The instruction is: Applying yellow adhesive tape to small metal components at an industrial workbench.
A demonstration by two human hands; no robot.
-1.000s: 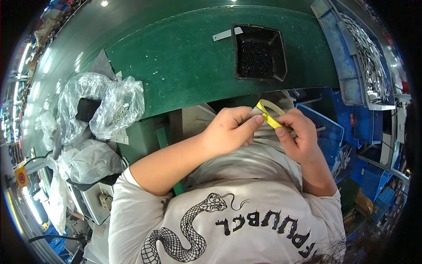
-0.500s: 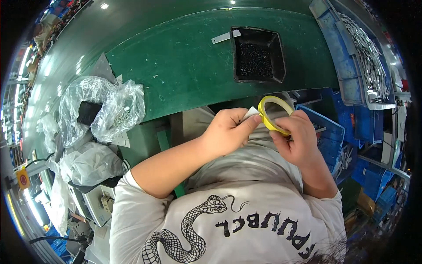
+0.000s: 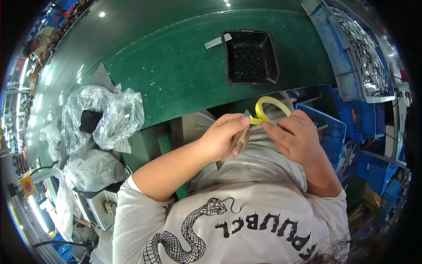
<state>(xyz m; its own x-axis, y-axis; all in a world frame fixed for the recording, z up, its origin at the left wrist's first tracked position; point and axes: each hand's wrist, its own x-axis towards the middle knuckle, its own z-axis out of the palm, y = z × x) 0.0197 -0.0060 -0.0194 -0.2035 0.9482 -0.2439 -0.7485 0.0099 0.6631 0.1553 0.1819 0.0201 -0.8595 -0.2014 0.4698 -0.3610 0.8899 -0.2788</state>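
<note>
My left hand (image 3: 222, 137) is closed on a thin flat grey plate (image 3: 223, 162), held on a slant, with one corner sticking out below the fingers and another above the thumb. A roll of yellow tape (image 3: 258, 108) is in my right hand (image 3: 301, 140), its fingers closed on the lower side of the ring. From the roll a short strip of tape (image 3: 253, 121) runs to the plate's upper end, by my left thumb. Both hands are over my lap, in front of the table's near edge.
On the green table (image 3: 184, 66) stands a black bin (image 3: 271, 53) of small dark screws, a metal strip (image 3: 214, 42) by its rim. Clear plastic bags (image 3: 127, 108) lie at left. A blue crate (image 3: 347, 75) holds metal strips at right; another blue crate (image 3: 327, 145) is lower down.
The plate in my left hand has turned, so more of it shows below the fingers. A short length of tape now spans between roll and plate; my right fingers have shifted along the roll.
</note>
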